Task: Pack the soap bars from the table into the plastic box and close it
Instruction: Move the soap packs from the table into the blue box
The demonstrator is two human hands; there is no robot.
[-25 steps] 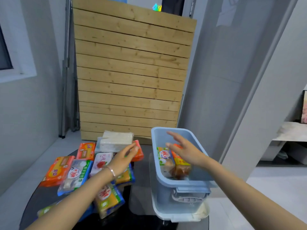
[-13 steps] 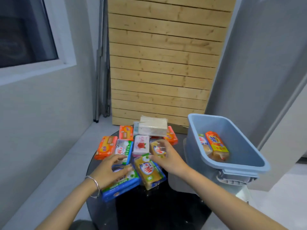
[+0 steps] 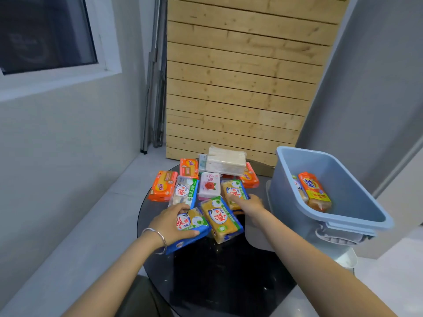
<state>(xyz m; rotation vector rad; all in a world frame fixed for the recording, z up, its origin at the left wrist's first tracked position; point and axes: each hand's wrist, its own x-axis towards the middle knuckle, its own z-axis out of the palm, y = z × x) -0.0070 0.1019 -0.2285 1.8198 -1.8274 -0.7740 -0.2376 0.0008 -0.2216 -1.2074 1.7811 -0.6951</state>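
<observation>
A person is leaning over a round dark glass table, both bare arms reaching toward a cluster of wrapped soap bars. The left hand, with a silver bracelet on its wrist, is lying on a blue-edged soap bar at the near side of the cluster, the fingers curling over its far edge and the thumb pressing along the near edge, so the hand is gripping the bar while it is sitting on the glass. The right hand is resting on a yellow soap bar with a blue and green wrapper; its fingers are lying fairly flat and close together across the pack, though motion blur is making it hard to tell whether they are actually gripping it. Between the two hands a larger yellow soap bar is lying flat, touching both neighbours. Farther back are lying a pink rose soap bar, a green-trimmed soap bar, an orange soap bar and a pale wrapped block resting on top of others. The blue plastic box is standing open at the table's right edge, tilting in the wide view, and is holding an orange Tide soap bar leaning against one more bar.
</observation>
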